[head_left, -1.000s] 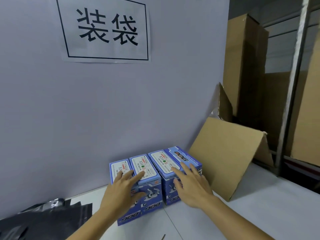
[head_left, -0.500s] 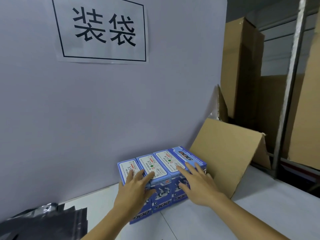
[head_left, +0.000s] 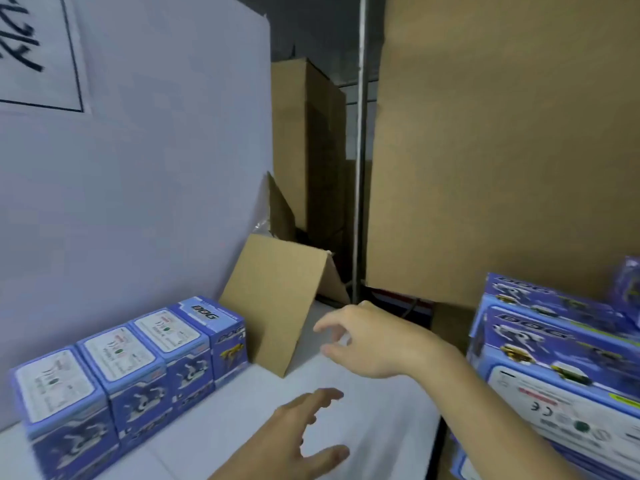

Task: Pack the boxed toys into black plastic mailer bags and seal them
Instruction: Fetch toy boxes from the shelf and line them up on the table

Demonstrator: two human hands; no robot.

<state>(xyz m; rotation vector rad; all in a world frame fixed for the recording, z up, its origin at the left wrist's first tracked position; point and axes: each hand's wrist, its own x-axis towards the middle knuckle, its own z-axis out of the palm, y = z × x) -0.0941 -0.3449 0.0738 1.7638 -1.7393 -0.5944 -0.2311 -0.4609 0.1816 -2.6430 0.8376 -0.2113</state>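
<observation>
A row of several blue boxed toys (head_left: 138,368) marked DOG stands on the white table (head_left: 374,403) against the grey wall at the left. More blue toy boxes (head_left: 561,368) are stacked at the right edge of the head view. My left hand (head_left: 298,434) hovers over the table with fingers spread, holding nothing. My right hand (head_left: 370,341) hangs in the air further back, fingers loosely curled and empty, between the row and the right stack. No black mailer bag is in view.
A folded brown cardboard sheet (head_left: 277,299) leans against the wall just right of the toy row. Tall cardboard cartons (head_left: 502,140) and a metal shelf post (head_left: 360,161) stand behind the table. A paper sign (head_left: 38,50) hangs on the wall at the upper left.
Both hands have lifted off the row of toy boxes and moved right. The view has swung right, showing the stack of boxes at the right and losing the black bags.
</observation>
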